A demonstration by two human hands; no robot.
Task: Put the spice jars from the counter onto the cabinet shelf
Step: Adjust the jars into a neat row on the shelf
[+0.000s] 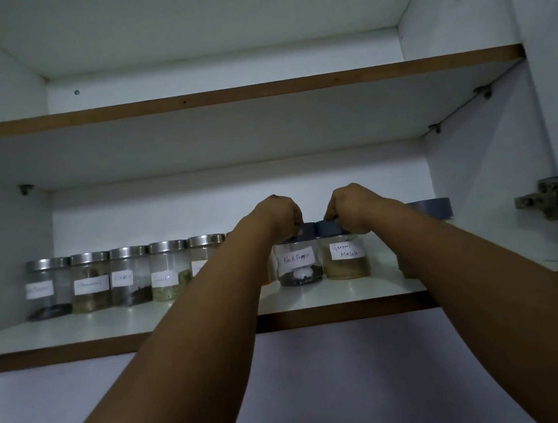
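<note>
White cabinet (472,163), wood-edged shelf (112,346), steel-lidded jars (129,275) lined left. Left hand (280,216) grips pepper jar (298,264); right hand (353,207) grips masala jar (344,256).

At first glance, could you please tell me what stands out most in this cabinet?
Two hands meet mid-shelf: the left hand grips the lid of the Black Pepper jar, the right hand the lid of the Garam Masala jar beside it. To their left runs a row of steel-lidded jars.
</note>
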